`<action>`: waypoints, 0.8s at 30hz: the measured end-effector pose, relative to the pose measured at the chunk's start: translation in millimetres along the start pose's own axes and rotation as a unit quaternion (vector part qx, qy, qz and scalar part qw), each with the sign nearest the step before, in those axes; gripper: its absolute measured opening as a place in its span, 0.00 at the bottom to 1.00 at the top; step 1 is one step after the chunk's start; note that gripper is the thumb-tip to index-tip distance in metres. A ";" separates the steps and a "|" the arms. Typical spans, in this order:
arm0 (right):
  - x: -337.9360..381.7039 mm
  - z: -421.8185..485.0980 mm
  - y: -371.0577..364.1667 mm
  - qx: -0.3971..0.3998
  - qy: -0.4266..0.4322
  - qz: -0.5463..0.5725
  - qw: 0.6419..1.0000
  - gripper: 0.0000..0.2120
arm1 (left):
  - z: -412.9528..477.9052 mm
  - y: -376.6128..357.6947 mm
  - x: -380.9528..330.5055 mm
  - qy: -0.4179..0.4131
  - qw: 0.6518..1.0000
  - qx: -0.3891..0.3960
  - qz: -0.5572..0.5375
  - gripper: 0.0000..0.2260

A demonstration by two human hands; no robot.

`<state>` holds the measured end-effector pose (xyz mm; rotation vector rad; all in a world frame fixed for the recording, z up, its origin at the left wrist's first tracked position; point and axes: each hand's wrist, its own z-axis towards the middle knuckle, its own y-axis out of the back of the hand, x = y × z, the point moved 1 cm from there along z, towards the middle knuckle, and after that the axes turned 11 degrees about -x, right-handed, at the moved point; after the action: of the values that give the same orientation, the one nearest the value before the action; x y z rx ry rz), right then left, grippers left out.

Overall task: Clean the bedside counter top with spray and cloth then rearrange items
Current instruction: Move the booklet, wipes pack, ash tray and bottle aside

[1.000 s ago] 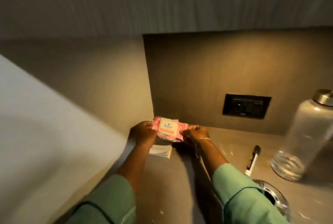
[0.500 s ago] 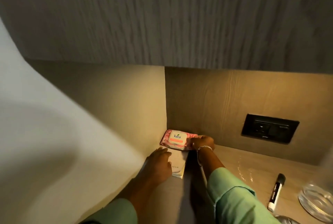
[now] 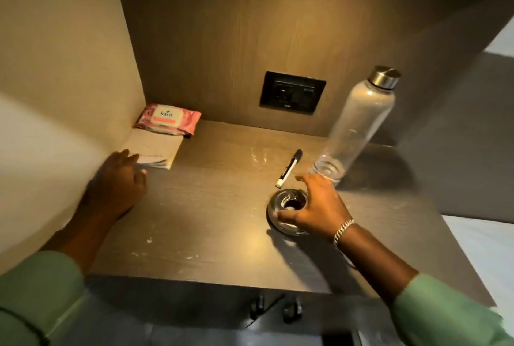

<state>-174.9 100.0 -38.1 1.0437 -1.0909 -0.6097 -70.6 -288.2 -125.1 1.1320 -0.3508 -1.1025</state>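
Note:
A pink wipes pack [image 3: 169, 122] lies in the far left corner of the brown counter top [image 3: 217, 223], partly over a white booklet [image 3: 155, 151]. My left hand [image 3: 116, 187] rests flat on the counter, fingertips on the booklet's near edge. My right hand [image 3: 311, 206] grips the rim of a round glass ashtray [image 3: 286, 213] near the counter's middle. A black-and-white marker [image 3: 289, 168] lies just behind the ashtray. A clear bottle with a steel cap [image 3: 358, 125] stands at the right. No spray or cloth is visible.
A black wall socket [image 3: 292, 92] sits in the back panel. A pale wall [image 3: 55, 95] closes the left side. Two dark knobs [image 3: 275, 309] show on the cabinet front below the counter edge. White specks dot the surface.
Both hands have left the wipes pack, which now lies in the corner. My right hand moved right and took hold of the ashtray. My left hand slid back along the booklet. The view tilted down.

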 end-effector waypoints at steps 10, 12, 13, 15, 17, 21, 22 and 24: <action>-25.3 -10.9 -24.4 -0.003 -0.008 0.049 0.999 0.54 | -10.1 3.0 -4.2 -0.010 0.999 0.031 0.026 0.22; -18.1 -10.1 -28.0 -0.005 -0.002 0.074 0.997 0.54 | -12.4 11.5 -2.8 -0.005 0.999 0.047 0.002 0.23; -11.3 -8.6 -29.6 -0.006 0.005 0.088 0.996 0.54 | -14.7 17.6 -1.8 0.004 0.998 0.055 -0.014 0.24; 10.2 0.5 -32.2 -0.007 0.023 0.114 0.993 0.55 | -20.8 25.6 -3.0 -0.003 0.998 0.055 -0.038 0.26; 50.1 21.7 -38.6 -0.006 0.047 0.145 0.988 0.56 | -26.4 32.4 -2.9 -0.012 0.997 0.059 -0.040 0.27; 154.3 75.9 -66.9 -0.016 0.080 0.216 0.973 0.51 | -32.0 35.5 -1.9 -0.038 0.997 0.067 -0.002 0.27; 178.4 88.5 -78.6 -0.007 0.078 0.231 0.970 0.51 | -33.6 36.6 -1.1 -0.050 0.997 0.063 0.008 0.26; 215.5 111.5 -102.8 0.008 0.077 0.235 0.969 0.50 | -36.7 36.0 0.1 -0.073 0.996 0.051 0.020 0.26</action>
<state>-188.3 -163.1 -31.6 0.7910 -1.1535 -0.1372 -25.5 -268.3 -110.6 1.1317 -0.5471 -1.1448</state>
